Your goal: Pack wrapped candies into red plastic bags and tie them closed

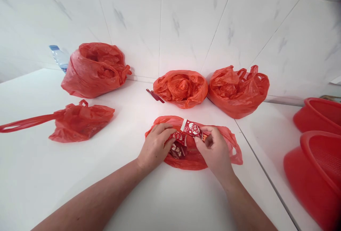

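Observation:
An opened red plastic bag lies on the white table in front of me. Over its mouth, my right hand pinches a small red packet with white print between thumb and fingers. My left hand reaches into the bag's left side, its fingers closed on a second red packet. Below that one, a dark red packet with pale lettering rests inside the bag. Part of the bag's contents is hidden by my hands.
Red bags stand along the tiled wall: a left one, a middle one and a right one. Dark red strips lie beside the middle bag. A flatter bag lies left. Red baskets stand right; a bottle stands behind.

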The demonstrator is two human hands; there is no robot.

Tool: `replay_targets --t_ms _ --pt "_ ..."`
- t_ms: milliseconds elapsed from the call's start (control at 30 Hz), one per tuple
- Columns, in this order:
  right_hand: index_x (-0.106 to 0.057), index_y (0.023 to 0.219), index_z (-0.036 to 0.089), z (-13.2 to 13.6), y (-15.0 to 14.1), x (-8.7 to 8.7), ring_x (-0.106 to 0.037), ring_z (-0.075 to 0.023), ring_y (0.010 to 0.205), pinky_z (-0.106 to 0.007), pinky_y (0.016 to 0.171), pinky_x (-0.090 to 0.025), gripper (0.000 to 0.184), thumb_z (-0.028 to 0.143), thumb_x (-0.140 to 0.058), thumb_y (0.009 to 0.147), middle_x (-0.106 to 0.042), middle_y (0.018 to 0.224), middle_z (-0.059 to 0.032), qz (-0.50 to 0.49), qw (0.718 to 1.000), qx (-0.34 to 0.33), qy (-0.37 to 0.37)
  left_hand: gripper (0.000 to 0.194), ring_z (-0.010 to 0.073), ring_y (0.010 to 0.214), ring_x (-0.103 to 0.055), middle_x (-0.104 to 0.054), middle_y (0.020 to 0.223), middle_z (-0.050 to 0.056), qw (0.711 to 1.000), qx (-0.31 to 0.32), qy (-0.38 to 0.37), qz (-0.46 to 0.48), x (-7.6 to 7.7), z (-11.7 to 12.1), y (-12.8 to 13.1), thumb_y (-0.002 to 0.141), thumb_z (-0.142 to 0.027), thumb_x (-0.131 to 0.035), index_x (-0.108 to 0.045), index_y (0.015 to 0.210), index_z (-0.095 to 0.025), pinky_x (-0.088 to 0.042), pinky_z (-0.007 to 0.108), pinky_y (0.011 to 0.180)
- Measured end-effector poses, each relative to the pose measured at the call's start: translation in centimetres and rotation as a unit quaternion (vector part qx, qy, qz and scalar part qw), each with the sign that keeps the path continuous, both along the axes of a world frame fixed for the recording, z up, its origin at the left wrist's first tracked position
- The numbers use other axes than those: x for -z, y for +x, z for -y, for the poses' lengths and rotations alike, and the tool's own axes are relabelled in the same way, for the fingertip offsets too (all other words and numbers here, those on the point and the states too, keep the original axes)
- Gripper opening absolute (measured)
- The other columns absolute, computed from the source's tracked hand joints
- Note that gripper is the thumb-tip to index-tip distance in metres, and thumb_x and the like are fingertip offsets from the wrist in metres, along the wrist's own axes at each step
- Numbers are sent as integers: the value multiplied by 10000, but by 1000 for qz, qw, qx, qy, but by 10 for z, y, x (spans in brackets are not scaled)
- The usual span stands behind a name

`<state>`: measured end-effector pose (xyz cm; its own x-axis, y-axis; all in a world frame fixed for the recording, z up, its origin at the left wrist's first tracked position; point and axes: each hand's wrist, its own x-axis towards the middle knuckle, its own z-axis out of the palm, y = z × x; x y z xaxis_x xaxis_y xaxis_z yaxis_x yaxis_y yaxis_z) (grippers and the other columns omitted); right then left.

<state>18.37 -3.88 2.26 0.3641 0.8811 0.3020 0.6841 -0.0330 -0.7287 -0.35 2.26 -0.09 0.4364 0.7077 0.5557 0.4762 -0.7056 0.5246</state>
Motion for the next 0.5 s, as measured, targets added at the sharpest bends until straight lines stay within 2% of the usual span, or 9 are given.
replay_targets --t_ms 100,200,267,333,433,500 --pt "-538 958 213 0 -5 1 -478 -117 562 -278 560 -454 232 296 -593 749 -584 818 -7 -26 998 -56 26 434 260 1095 -529 -594 1171 86 999 30 -24 39 -2 2 -2 817 -406 -619 -531 1203 -229 -436 418 941" --pt "-533 951 212 0 -7 4 -491 -111 605 -280 572 -468 218 241 -593 744 -574 1081 -62 -14 993 -105 57 599 242 979 -584 -617 1099 93 980 108 -124 109 -2 5 -4 818 -511 -570 -411 1324 -231 -479 393 865" --pt "-533 973 220 1 -8 5 -504 -116 631 -291 591 -478 228 217 -589 752 -546 1162 -74 -6 991 -121 64 612 208 862 -615 -631 1015 81 954 136 -214 159 -1 7 -2 844 -481 -550 -339 1362 -231 -514 346 758" --pt "-528 1005 231 3 -8 6 -516 -117 652 -304 623 -488 247 192 -577 766 -519 1221 -74 -1 989 -133 69 616 178 771 -621 -635 929 49 927 130 -289 201 0 9 1 844 -411 -578 -304 1369 -241 -519 312 681" --pt "-511 1056 248 4 -9 7 -525 -118 679 -320 669 -495 277 172 -546 792 -493 1275 -68 4 986 -148 71 609 150 708 -615 -627 830 2 896 119 -347 251 -1 9 5 825 -306 -609 -320 1358 -248 -517 293 651" --pt "-494 1118 255 4 -9 7 -535 -125 695 -325 672 -499 331 193 -547 798 -480 1301 -74 -3 987 -148 66 556 143 700 -611 -625 793 -6 883 115 -364 274 -2 8 7 808 -272 -625 -401 1315 -233 -516 284 651"
